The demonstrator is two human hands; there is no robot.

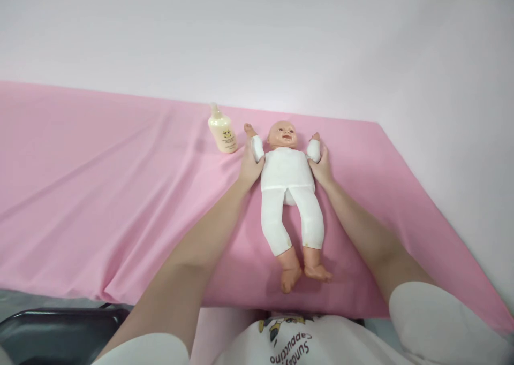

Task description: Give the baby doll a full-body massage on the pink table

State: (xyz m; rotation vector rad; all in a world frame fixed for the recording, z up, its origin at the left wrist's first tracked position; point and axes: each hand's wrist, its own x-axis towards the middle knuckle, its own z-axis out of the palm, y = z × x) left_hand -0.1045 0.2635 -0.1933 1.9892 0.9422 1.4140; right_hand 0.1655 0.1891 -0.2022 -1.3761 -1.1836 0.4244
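Baby doll (287,169) lies faceup, ctr frame; L hand (251,168) & R hand (323,168) each have a grip on one arm. Pump bottle (223,136), upper ctr, untouched.

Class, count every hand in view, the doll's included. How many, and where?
4: the person's left hand and right hand, each holding an arm of the doll; one doll hand just beyond the left hand, the other doll hand beyond the right. None appears hidden.

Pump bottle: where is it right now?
In the head view, the pump bottle is on the pink cloth, left of the doll, just beyond and to the left of the left hand.
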